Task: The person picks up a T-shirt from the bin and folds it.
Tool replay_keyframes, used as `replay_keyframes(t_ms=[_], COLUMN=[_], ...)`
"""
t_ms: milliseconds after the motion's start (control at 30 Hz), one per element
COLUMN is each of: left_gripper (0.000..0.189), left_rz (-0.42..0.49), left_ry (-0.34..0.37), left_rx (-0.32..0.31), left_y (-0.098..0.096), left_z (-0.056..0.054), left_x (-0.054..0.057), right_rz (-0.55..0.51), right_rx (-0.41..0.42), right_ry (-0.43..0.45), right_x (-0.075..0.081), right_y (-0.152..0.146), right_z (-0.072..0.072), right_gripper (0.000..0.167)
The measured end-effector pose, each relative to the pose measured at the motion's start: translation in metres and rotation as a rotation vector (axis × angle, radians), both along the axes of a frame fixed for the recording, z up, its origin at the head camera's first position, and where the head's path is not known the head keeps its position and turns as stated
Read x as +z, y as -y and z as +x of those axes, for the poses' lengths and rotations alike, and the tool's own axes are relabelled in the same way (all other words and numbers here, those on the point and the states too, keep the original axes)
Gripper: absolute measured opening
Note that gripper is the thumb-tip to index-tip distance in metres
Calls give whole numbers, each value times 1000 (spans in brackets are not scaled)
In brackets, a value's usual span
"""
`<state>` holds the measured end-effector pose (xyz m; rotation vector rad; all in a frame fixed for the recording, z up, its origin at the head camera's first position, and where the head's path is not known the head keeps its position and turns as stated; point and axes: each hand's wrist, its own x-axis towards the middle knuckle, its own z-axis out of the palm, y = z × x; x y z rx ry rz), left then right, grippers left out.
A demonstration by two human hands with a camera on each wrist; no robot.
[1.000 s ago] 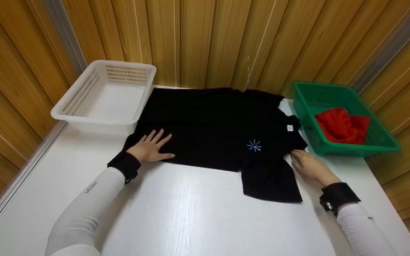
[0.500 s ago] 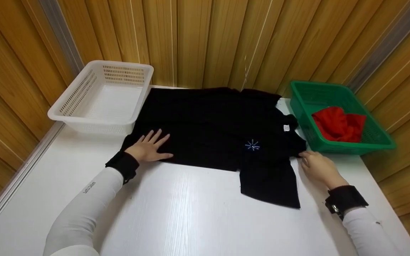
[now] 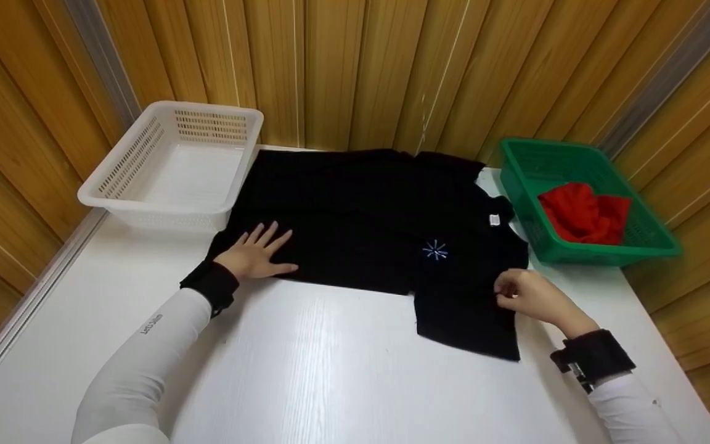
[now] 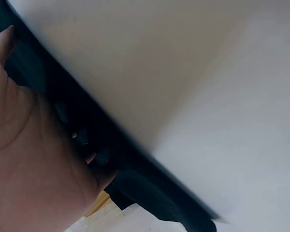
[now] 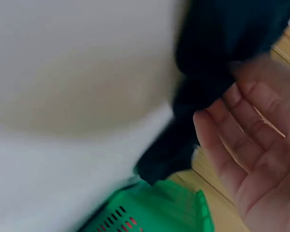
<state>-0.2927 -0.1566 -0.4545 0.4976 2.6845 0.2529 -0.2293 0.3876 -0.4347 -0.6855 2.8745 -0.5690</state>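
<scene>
Moved the right hand point(image 3: 534, 295) twice within the last second: first outward along the edge of the black shirt point(image 3: 342, 216) toward the green basket point(image 3: 614, 254), shifting the collar corner point(image 3: 520, 251) a little that way, then back inward over the upper end of the near sleeve point(image 3: 466, 324). Let go of the collar corner and bent the fingers point(image 3: 512, 278) more sharply than before, with any grip on cloth now impossible to tell. Drew the sleeve's outer corner slightly toward the front of the worktop point(image 3: 342, 370). Turned the head view a touch, sliding the white basket point(image 3: 158, 208) slightly leftward in it.
</scene>
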Motion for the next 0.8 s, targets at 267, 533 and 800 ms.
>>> replay_keyframes(t_ms=[267,533,800], left_gripper=[87,91,89], left_rz=[4,14,19], left_ry=[6,19,8], left_rx=[1,3,-8], left_y=[-2,2,2], left_z=[-2,0,6], left_x=[-1,-2,0], right_rz=[-131,48,39], right_rx=[-107,-104,-119], right_ry=[54,122,359], right_x=[18,-18,-9], right_y=[-5,-2,-23], right_z=[1,-10,-32], right_gripper=[24,84,114])
